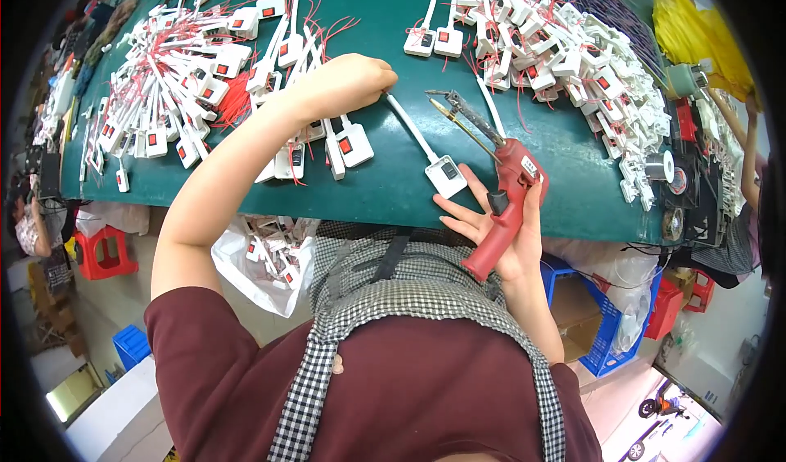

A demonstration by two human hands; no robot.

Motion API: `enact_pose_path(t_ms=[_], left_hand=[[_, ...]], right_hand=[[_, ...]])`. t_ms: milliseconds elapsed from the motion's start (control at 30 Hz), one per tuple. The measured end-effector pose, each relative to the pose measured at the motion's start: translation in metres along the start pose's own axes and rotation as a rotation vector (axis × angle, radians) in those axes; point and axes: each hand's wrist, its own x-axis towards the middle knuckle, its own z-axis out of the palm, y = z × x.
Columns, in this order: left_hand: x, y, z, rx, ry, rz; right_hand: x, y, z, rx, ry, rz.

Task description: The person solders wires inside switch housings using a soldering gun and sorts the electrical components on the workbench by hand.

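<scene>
My left hand (360, 81) is closed, its fingertips pinching at the far tip of a long white stem. That stem runs down to a small white square switch box (446, 175) with a black insert, lying near the table's front edge. Across my right palm lies a red pistol-shaped soldering gun (514, 187), its metal tip pointing up and left above the table. My right hand (499, 241) holds the gun between thumb and palm. Its other fingers stretch out, the index fingertip reaching the box's edge. What exactly sits within my left fingertips is hidden.
White switch boxes with red wires form a pile (184, 85) at left and a larger heap (565, 44) at right on the green table (360, 200). A solder wire spool (659, 167) stands at the right edge. A white bag (262, 265) of similar parts hangs below the table.
</scene>
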Motion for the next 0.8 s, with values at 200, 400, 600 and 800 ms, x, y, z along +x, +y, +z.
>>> enact_pose_path(t_ms=[200, 400, 600, 800], left_hand=[[0.000, -0.005, 0.003, 0.008, 0.151, -0.050], [0.001, -0.014, -0.004, -0.003, -0.015, -0.078], [0.002, 0.008, 0.005, -0.249, 0.027, 0.009], [-0.009, 0.025, 0.014, 0.125, 0.205, -0.047]], right_hand=[[-0.004, -0.001, 0.001, -0.016, -0.007, -0.017], [-0.004, -0.005, 0.000, -0.120, 0.004, -0.017], [-0.007, -0.009, 0.001, -0.055, 0.008, 0.011], [0.000, -0.006, -0.005, 0.033, -0.005, 0.024]])
